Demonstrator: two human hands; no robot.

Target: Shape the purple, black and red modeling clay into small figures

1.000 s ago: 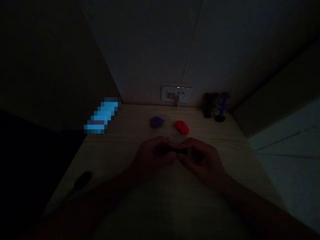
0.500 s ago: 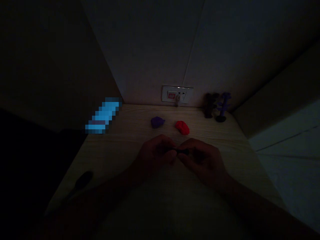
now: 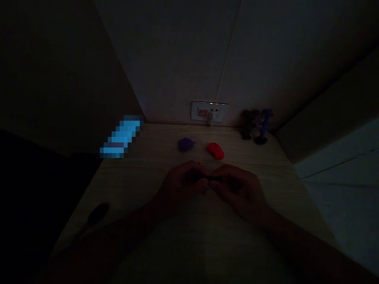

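Note:
My left hand (image 3: pixel 183 183) and my right hand (image 3: pixel 239 189) meet over the middle of the table, fingertips pinched together. Between them is a small, dark, elongated piece (image 3: pixel 216 179), gripped from both sides; the dim light hides what it is. Small reddish bits (image 3: pixel 203 192) show by the left fingers, too dark to name. Just beyond the hands lie a soft-looking red lump (image 3: pixel 215 151) and, to its left, a purple lump (image 3: pixel 186 144), both like modelling clay. Neither hand touches these lumps.
At the back right of the wooden table (image 3: pixel 133 177) stand a dark brown figure (image 3: pixel 247 124) and a purple figure on a dark base (image 3: pixel 265 124). A dark hairbrush-like object (image 3: pixel 98 213) lies at left. A blurred-out bright blue rectangle (image 3: pixel 122 136) is behind it. The wall holds a socket (image 3: pixel 209 111).
Both hands keep their pinch on the dark piece with only slight finger movement. More of the reddish bit beyond the left fingers shows. The view has shifted very slightly.

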